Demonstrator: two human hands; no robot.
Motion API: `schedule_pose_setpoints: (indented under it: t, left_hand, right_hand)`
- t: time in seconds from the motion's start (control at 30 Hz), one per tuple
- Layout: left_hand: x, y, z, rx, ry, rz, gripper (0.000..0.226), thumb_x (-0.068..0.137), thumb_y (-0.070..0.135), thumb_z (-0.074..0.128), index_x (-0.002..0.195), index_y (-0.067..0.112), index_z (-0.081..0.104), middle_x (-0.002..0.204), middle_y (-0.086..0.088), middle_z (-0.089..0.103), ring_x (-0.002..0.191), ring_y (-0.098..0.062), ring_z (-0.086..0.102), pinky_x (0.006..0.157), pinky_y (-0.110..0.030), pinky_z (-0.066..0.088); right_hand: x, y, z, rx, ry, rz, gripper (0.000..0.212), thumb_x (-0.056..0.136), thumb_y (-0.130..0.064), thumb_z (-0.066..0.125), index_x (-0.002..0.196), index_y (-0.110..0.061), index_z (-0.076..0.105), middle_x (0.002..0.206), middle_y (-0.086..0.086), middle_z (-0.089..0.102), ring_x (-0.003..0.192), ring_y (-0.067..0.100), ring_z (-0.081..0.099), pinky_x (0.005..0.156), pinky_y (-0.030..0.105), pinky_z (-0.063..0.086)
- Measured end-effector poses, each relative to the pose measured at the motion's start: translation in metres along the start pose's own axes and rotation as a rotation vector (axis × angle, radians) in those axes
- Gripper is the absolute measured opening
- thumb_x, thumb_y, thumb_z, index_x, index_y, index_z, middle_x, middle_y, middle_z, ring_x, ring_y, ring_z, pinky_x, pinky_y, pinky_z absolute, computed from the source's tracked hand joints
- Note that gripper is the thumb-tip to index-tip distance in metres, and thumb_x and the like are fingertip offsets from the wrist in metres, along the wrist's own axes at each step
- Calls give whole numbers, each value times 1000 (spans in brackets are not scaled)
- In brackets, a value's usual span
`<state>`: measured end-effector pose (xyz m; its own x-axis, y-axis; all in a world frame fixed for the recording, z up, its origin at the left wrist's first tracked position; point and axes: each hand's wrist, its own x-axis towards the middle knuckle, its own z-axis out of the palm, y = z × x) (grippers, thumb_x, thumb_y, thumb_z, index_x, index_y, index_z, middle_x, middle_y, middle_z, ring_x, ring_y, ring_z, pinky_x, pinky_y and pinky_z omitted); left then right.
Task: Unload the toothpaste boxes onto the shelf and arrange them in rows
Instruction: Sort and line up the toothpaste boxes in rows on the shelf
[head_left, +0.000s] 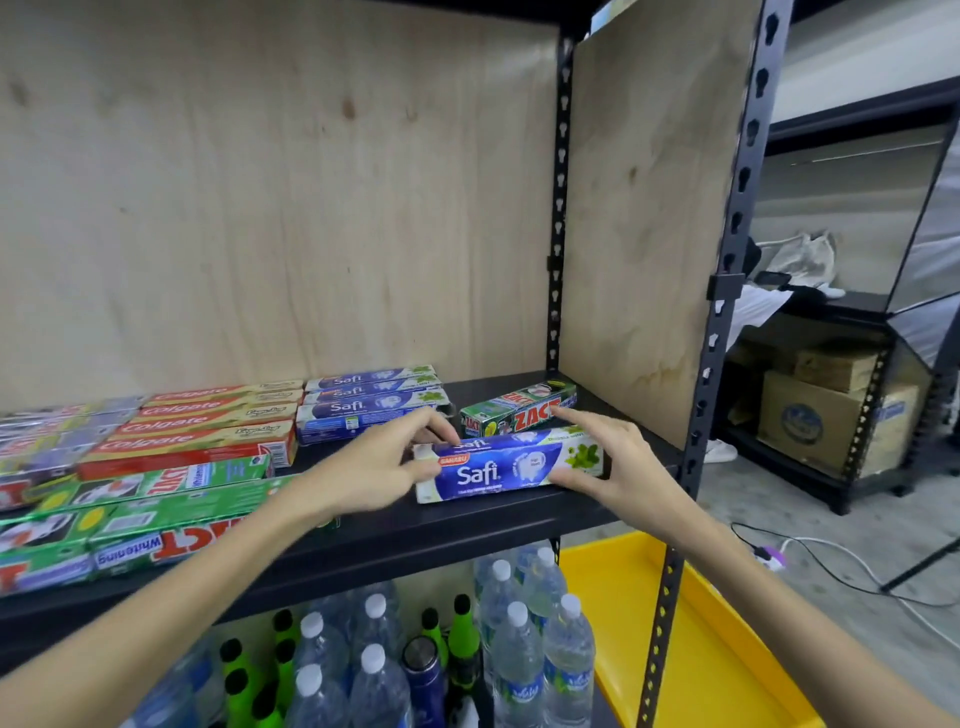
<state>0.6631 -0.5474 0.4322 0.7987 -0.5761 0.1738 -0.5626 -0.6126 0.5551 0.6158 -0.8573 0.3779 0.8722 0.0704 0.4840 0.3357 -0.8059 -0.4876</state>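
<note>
Head view. Both hands are holding one blue Safi box (511, 464) lying lengthwise on the black shelf (467, 525), near its front edge. The left hand (382, 467) is gripping the box's left end, thumb at the near face and fingers curling over the top. The right hand (613, 462) is gripping the right end, thumb under the near edge, fingers spreading over the top, index finger reaching toward the green ZACT box (519, 410) that is lying angled just behind the held box.

Beyond the left hand's fingertips, a row of Safi boxes (371, 402) is sitting against the plywood back. Left of that hand, the Colgate boxes (208, 426) are lying in a row; under the left forearm, more green ZACT boxes (156, 514) are lying flat.

Below the hands, water bottles (519, 649) are standing on the lower level. Under the right forearm, a yellow tray (675, 639) is showing.
</note>
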Motion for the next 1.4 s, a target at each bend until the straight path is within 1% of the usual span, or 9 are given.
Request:
schedule_pose_setpoints:
  t: [0.13,0.27,0.43,0.73,0.87,1.0,1.1,1.27,1.4]
  left_hand:
    - [6,-12,-25,-177,-115,-161,15,102,27,56,114,34,60,115,12,72,115,-5,62,106,-36,45]
    - [11,-14,-30,111,-86,-184,14,103,42,49,110,38,60,113,18,67,110,-3,59,101,-32,45]
    - [-1,-24,-22,226,47,-78,49,77,66,71,117,39,63,106,23,65,100,1,59,85,-23,49]
    - [-14,-58,-78,160,277,-90,35,83,52,73,115,39,67,112,27,63,102,12,55,77,-6,38]
    - [-16,-94,-98,168,301,-143,30,84,45,76,112,37,70,110,23,67,102,11,59,83,-11,43]
    - [-14,-117,-97,376,198,-129,63,70,83,58,113,37,67,112,23,64,106,8,55,94,-21,45]
    - [-11,-125,-93,414,192,-78,69,66,91,50,111,41,66,108,25,54,106,9,46,89,-20,39]
    - [-7,-130,-94,439,213,-69,49,75,73,64,112,42,57,116,23,48,114,2,44,96,-27,41]
    - [-1,-131,-94,390,200,-126,64,80,61,72,134,37,50,135,20,50,123,-1,47,102,-26,40]
  right_hand:
    - [0,-6,2,119,-15,-73,73,78,-76,61,143,-47,45,145,-20,45,137,8,39,110,48,41]
    - [9,-7,7,146,-52,-26,72,81,-60,66,146,-35,47,138,-14,52,128,3,49,103,38,51]
    - [19,-2,12,138,-24,-28,58,79,-59,68,132,-37,57,125,-18,60,119,0,55,96,34,53]
    - [84,-45,36,226,74,-147,51,80,-56,73,125,-35,65,122,-20,66,116,1,59,101,28,47]
    - [122,-61,66,170,38,-175,52,79,-61,73,124,-37,64,123,-19,63,119,4,53,104,31,44]
    - [134,-48,86,37,-74,-173,55,76,-69,72,123,-42,63,127,-21,60,123,8,46,107,36,38]
    - [130,-35,93,-38,-100,-217,64,71,-83,62,123,-46,63,122,-19,54,118,8,46,101,31,39]
    - [139,-42,96,-172,-22,-239,71,68,-86,60,127,-48,54,110,-25,53,114,4,40,104,35,28]
    - [142,-44,98,-206,18,-230,72,67,-85,63,127,-48,50,111,-26,56,117,5,40,104,34,21]
